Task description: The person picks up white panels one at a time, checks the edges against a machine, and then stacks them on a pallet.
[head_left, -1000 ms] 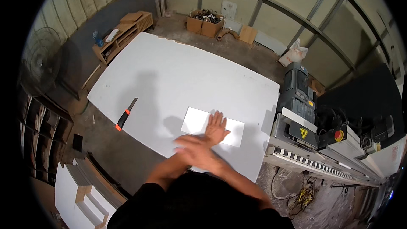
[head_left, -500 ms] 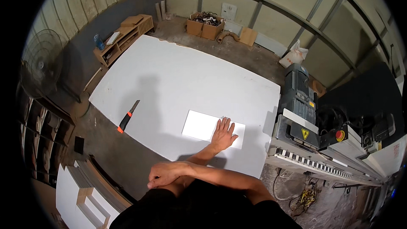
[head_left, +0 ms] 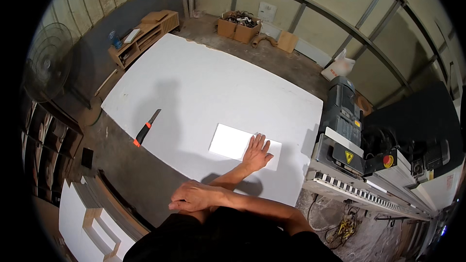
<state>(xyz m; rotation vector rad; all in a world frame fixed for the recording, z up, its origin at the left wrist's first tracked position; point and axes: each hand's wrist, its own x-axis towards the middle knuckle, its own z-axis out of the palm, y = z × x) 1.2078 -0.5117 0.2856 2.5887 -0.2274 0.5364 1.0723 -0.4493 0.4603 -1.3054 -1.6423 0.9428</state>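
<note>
A knife with an orange and black handle lies at the near left edge of the big white board, well to the left of both hands. Next, close to the body, one hand hangs over the dark floor with its fingers curled loosely inward, holding nothing; because the forearms cross, this looks to be the right hand. Further right, the other hand, apparently the left, lies flat with fingers spread wide, pressing on the small white panel. That panel lies on the board, stretching leftward from under the fingertips. Right of those fingers stands a grey machine.
</note>
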